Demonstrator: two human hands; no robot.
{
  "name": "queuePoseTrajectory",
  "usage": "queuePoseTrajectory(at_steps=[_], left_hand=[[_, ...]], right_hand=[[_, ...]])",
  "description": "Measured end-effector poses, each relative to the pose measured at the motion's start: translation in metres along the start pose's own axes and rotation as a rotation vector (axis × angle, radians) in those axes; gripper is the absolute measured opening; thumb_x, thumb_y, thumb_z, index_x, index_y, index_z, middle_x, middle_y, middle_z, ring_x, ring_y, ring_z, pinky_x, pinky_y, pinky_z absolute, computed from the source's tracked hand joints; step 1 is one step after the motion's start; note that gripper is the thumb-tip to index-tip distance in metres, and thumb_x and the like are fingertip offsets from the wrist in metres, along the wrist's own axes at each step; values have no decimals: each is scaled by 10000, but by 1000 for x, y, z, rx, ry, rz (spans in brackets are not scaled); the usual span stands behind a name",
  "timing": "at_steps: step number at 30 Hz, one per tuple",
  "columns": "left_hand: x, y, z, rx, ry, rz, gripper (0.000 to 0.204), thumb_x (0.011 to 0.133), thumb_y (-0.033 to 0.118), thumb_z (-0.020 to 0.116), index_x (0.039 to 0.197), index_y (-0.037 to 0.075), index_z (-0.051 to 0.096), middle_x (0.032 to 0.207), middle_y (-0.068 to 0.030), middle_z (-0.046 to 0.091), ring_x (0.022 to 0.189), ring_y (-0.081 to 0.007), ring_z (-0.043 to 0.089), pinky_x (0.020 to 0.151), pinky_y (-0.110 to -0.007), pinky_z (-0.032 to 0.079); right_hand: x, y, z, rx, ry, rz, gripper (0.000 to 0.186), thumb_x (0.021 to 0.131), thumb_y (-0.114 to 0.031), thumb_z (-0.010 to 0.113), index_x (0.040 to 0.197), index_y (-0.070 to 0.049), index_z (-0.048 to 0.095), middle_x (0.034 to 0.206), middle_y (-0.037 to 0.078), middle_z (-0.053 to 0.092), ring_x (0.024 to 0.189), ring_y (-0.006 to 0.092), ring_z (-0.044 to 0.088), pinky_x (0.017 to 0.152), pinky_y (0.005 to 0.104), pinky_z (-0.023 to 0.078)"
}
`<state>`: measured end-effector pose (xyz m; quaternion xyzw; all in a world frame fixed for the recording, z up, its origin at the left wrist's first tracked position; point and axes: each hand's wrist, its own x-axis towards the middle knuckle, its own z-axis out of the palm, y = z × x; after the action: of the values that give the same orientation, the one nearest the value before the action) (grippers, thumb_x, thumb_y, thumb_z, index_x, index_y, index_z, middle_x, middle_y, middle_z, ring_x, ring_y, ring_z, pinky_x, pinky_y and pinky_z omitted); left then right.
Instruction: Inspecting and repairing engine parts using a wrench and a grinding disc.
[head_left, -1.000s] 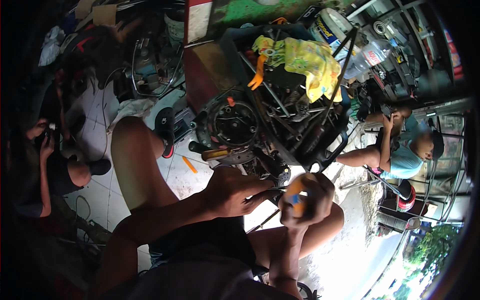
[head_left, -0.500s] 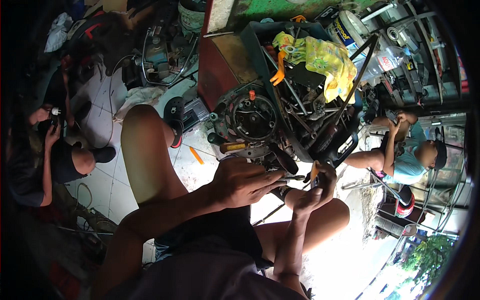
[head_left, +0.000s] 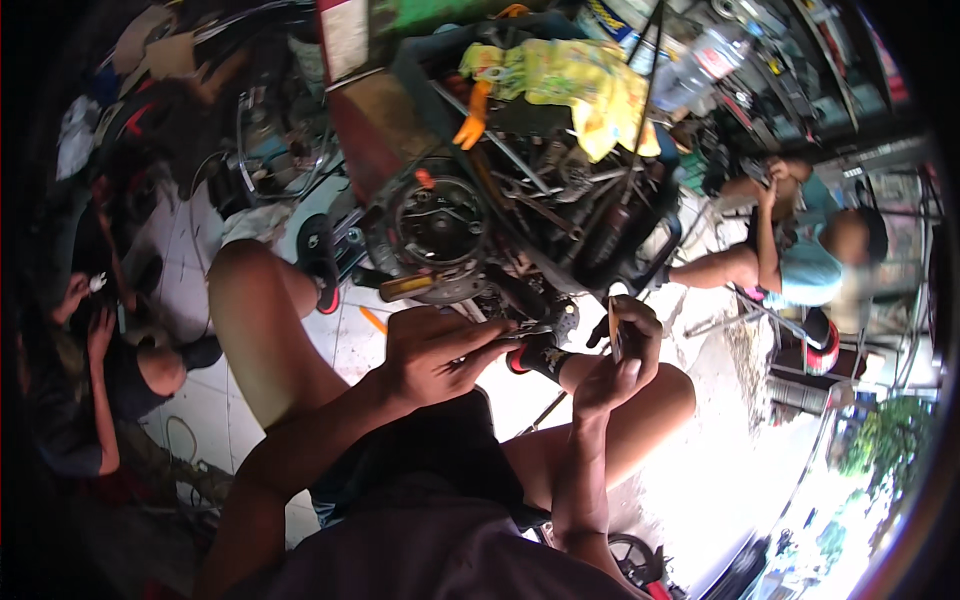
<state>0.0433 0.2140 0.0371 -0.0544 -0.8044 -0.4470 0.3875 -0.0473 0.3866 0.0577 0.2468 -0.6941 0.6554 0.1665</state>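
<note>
Tiled floor [head_left: 215, 400]; yellow cloth [head_left: 605, 95] atop toolbox [head_left: 418, 78]; left grip [head_left: 432, 348] pinching metal piece [head_left: 530, 331], right grip [head_left: 630, 352] orange piece [head_left: 614, 319].

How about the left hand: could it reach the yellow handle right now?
Probably yes: the yellow handle lies just beyond the left hand, with nothing visible between them, though that hand holds a thin metal piece.

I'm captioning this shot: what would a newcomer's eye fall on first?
The bright yellow patterned cloth, draped across the crowded dark bin at top centre, probably comes first. Next, near the middle, the left hand pinches a slim object and the right hand holds a small orange piece. White glare washes out the ground at lower right.
</note>
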Motion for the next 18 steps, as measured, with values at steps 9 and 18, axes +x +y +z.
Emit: queuePoseTrajectory(at_steps=[9,18], left_hand=[[-7,-1,12,-62,6,-76,199,764,92,718,933,-10,694,581,-71,581,444,-174,504,441,-278,351],[-44,-30,11,124,-12,-150,203,886,73,611,980,-101,652,917,-205,677,797,-252,660,728,-322,524]], right_hand=[[-14,3,4,44,-114,191,503,836,-401,490,1021,64,529,937,162,561,804,203,542,703,296,423],[-12,16,-4,-273,-105,58,460,710,-334,654,1018,-7,554,983,182,514,840,395,560,681,405,478]])
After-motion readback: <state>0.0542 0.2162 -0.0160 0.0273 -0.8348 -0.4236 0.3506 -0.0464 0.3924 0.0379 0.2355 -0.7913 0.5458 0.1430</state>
